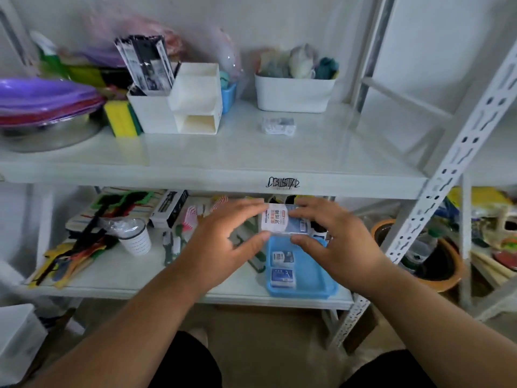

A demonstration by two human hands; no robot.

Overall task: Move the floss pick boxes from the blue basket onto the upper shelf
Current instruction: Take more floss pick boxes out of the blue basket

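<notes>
Seemingly mid-lift, the head view shows both hands holding one floss box (285,222) between them, just above the far end of the blue basket (328,289) on the lower shelf. The left hand (223,242) pinches the box's left end, thumb under and fingers over; the right hand (335,236) grasps the right end the same way. Two hands on so small a box likely serve to keep it level and its label facing up. It hangs below the front lip of the upper shelf (223,152), so it must probably come out toward the person before it can rise past that edge.

Two more boxes (282,267) lie flat in the basket, one behind the other, near its left wall. On the upper shelf a small pale packet (278,126) lies in front of a white bin (293,92); blur makes it unclear whether it is a floss box. Bare shelf around it gives room for setting boxes down.
</notes>
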